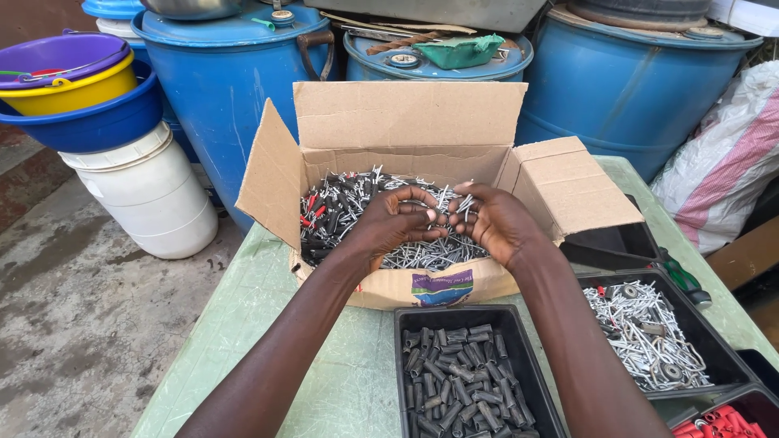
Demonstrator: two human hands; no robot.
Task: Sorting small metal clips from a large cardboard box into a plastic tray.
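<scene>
Both hands over open cardboard box (406,122) of mixed fasteners (341,203). Left hand (398,219) and right hand (495,219) each pinch small metal pieces (462,207). Black tray (403,357) of dark sleeves sits on worktop (268,324).

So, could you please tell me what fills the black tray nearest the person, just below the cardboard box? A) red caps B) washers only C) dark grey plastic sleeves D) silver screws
C: the black tray in front of the cardboard box is filled with dark grey sleeves, while the silver screws lie in the tray to its right.
</scene>
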